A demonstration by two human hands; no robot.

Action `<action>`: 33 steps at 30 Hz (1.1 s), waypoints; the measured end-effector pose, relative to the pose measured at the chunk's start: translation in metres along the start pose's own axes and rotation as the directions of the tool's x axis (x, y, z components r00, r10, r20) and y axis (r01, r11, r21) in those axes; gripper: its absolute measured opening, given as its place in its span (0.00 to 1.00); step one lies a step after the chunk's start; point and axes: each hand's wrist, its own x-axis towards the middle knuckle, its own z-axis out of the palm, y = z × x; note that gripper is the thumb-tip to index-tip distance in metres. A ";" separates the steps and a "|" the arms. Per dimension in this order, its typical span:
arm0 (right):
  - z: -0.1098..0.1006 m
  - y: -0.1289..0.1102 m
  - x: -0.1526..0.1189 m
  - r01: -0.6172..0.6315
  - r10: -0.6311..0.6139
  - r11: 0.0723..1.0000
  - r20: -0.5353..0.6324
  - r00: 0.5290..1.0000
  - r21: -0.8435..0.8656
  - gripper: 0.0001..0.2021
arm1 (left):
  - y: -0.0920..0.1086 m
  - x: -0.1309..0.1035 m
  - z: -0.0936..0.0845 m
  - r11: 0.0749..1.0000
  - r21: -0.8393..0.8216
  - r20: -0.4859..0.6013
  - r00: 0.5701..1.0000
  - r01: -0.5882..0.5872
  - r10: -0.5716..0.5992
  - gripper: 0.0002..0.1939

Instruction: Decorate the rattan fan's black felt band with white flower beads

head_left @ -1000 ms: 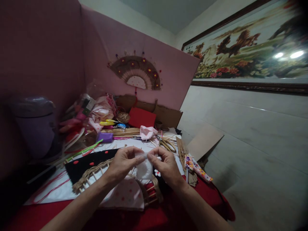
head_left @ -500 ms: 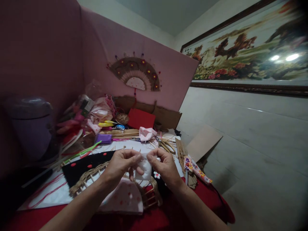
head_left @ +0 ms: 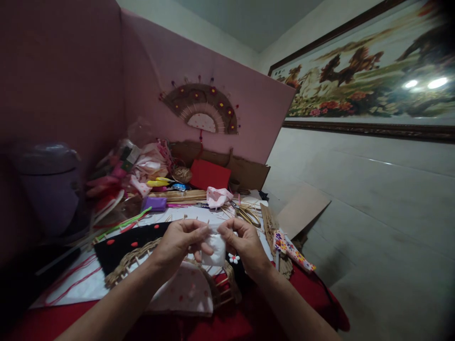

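Between both hands hangs a small white plastic packet (head_left: 214, 251), its upper edge pinched from either side. My left hand (head_left: 183, 239) grips the packet's left corner with thumb and finger. On the other corner, my right hand (head_left: 245, 244) pinches with thumb and forefinger. Below them lies a fan-shaped craft piece with black cloth (head_left: 122, 251), red dots, a braided twine band (head_left: 133, 258) across thin sticks, and white dotted cloth (head_left: 185, 291) at its base. A white flower with a red centre (head_left: 233, 258) sits on the black part, close to my right hand.
Gold-handled scissors (head_left: 247, 215), a bundle of sticks (head_left: 177, 197), a purple packet (head_left: 154, 204) and dotted cloth (head_left: 218, 197) lie behind. At right is a flower-patterned glue gun-like object (head_left: 293, 251). A finished fan (head_left: 202, 106) hangs on the pink board (head_left: 259, 111).
The whole view has shifted slightly. Both hands still pinch the white packet, which now hangs flatter and shows more of its face between them.
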 end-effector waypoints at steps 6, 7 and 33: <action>0.001 -0.001 0.001 -0.014 0.013 1.000 0.011 1.000 0.027 0.17 | 0.003 -0.003 0.002 1.000 -0.010 -0.028 0.999 0.014 -0.014 0.16; 0.002 -0.001 0.001 -0.018 0.018 1.000 0.006 1.000 0.022 0.17 | 0.004 -0.003 0.003 1.000 -0.015 -0.033 0.999 0.010 -0.010 0.16; 0.007 0.000 0.001 0.085 -0.093 0.988 -0.057 0.994 -0.126 0.14 | 0.002 -0.001 0.004 0.999 -0.027 -0.072 0.997 -0.033 0.031 0.13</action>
